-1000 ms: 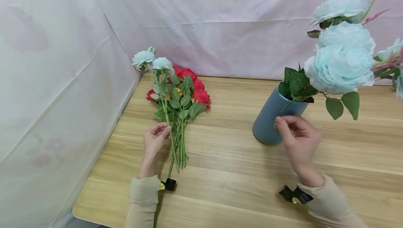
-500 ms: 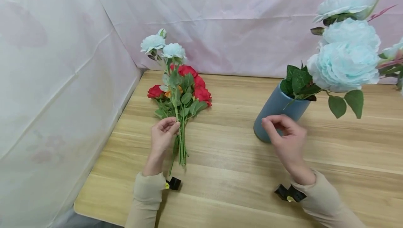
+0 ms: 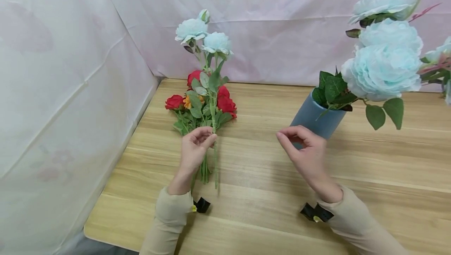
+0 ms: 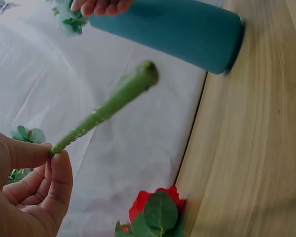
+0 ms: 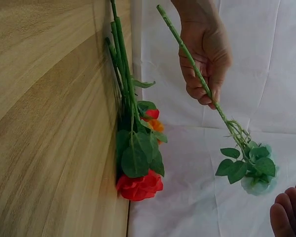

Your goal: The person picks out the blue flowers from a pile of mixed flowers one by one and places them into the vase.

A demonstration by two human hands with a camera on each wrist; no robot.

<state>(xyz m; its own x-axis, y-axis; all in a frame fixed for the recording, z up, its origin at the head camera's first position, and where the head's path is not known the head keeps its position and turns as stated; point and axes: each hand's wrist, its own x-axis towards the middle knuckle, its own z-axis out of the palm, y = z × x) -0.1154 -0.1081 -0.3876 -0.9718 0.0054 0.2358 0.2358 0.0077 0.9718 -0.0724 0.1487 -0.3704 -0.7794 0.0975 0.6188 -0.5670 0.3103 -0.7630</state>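
My left hand [image 3: 195,145] pinches the green stem [image 3: 213,110] of a pale blue artificial flower [image 3: 217,43] between thumb and fingers. The spray has two blooms and a bud, and stands nearly upright above the table. In the left wrist view the cut end of the stem [image 4: 108,106] points toward the camera. My right hand [image 3: 306,149] hovers in front of a blue-grey vase [image 3: 318,118], its fingers loosely curled with nothing visible between them. Large pale blue flowers [image 3: 385,71] and dark green leaves rise from the vase, which the right hand partly hides.
A bunch of red flowers [image 3: 226,102] with an orange flower [image 3: 189,101] lies at the left on the wooden table [image 3: 253,208], stems toward me. Pale cloth [image 3: 267,51] hangs behind the table and along its left side.
My left hand has lifted the pale blue flower off the bunch and carried it rightward, turning it more upright. My right hand has moved left across the front of the vase.
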